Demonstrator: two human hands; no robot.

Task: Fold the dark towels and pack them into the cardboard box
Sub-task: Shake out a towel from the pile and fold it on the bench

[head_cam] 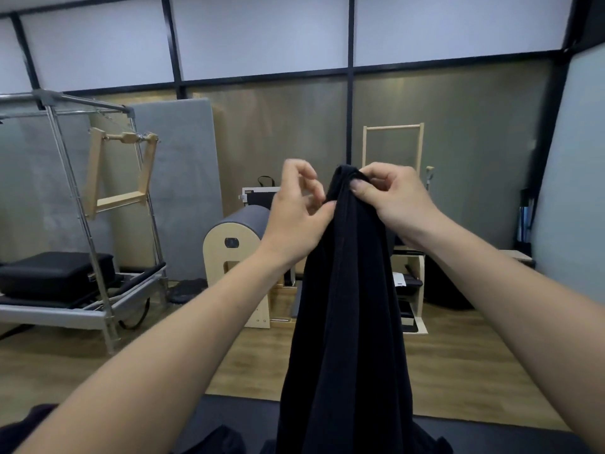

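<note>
Folding barely begun: at centre frame the right hand pinches the towel top, the left hand grip is unclear, and next it probably needs a corner.

No text, brand or number could be read anywhere. A small white slip on the wooden frame below the right hand carried dark marks too small to make out. A dark oval plate on the wooden side of the barrel, down and left of the left hand, was blurred and unreadable.
</note>
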